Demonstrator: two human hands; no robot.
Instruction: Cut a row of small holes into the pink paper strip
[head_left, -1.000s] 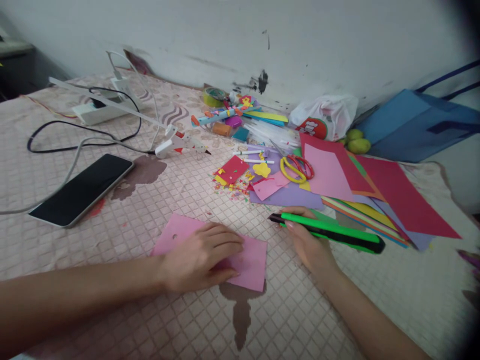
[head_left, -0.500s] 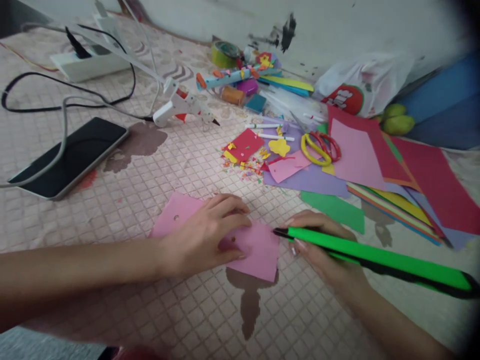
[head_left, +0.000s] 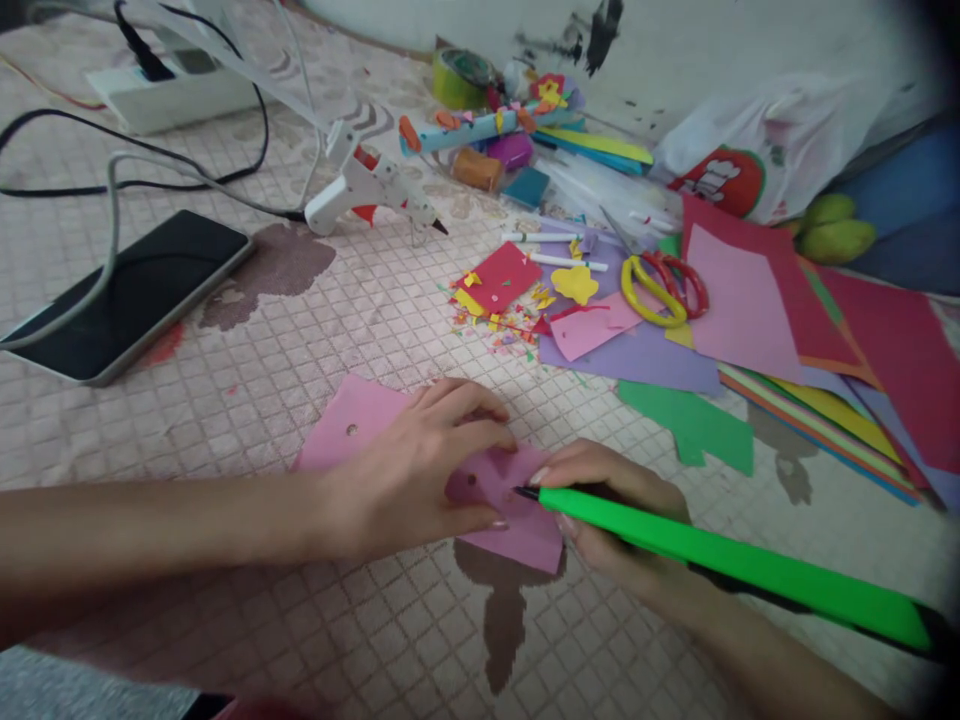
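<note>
A pink paper strip (head_left: 525, 540) lies on the table, with a small hole near its left end and a dark hole or spot beside my left fingers. My left hand (head_left: 431, 465) rests across the strip, fingers spread and thumb apart, holding it down. In my right hand (head_left: 622, 510) is a green pen (head_left: 720, 560) with a black tip, pinched close to that tip. The tip points at the strip's right part, just right of my left hand; whether it touches the paper is hard to tell. The right fingertips rest by the strip's right edge.
Scissors (head_left: 652, 290), coloured paper sheets (head_left: 742, 300) and paper scraps (head_left: 499, 275) lie at right. A glue gun (head_left: 367, 185) stands behind, wired towards a power strip (head_left: 176, 95). A phone (head_left: 135, 290) lies at left. Tape (head_left: 461, 80) and a plastic bag (head_left: 772, 150) are at the back.
My right hand has brought the pen tip left and slightly down, from the strip's right edge to over its surface. My left hand stays on the strip. The view has shifted slightly.
</note>
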